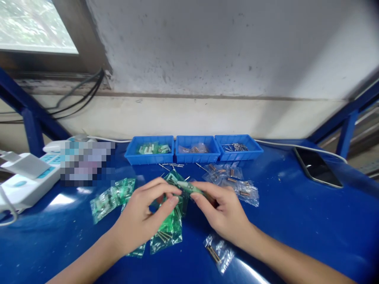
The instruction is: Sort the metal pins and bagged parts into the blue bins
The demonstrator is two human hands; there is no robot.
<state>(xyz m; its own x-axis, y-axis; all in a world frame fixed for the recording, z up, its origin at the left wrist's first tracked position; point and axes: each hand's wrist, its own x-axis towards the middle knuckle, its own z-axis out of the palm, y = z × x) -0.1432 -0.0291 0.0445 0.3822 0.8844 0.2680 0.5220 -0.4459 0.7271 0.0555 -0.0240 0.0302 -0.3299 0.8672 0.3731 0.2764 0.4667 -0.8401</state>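
Note:
My right hand (223, 209) pinches a small green plastic bag (191, 187) between thumb and fingers, above the middle of the table. At the left side of that bag, my left hand (142, 215) has its thumb and fingertips drawn together on it. What the bag contains is blurred. Beneath the hands lie green bags with metal pins (166, 234), partly covered by my left hand. Another green bag strip (112, 197) rests to the left. Clear bags with copper-coloured pins (233, 183) lie beyond my right hand, and a single clear bag (219, 252) sits nearer me.
Three blue bins stand at the back: the left bin (149, 159) holds green bags, the middle bin (197, 157) clear bags, the right bin (241, 155) loose rivets. Several rivets (173, 165) lie before them. A phone (319, 167) is right; a power strip (17, 191) is left.

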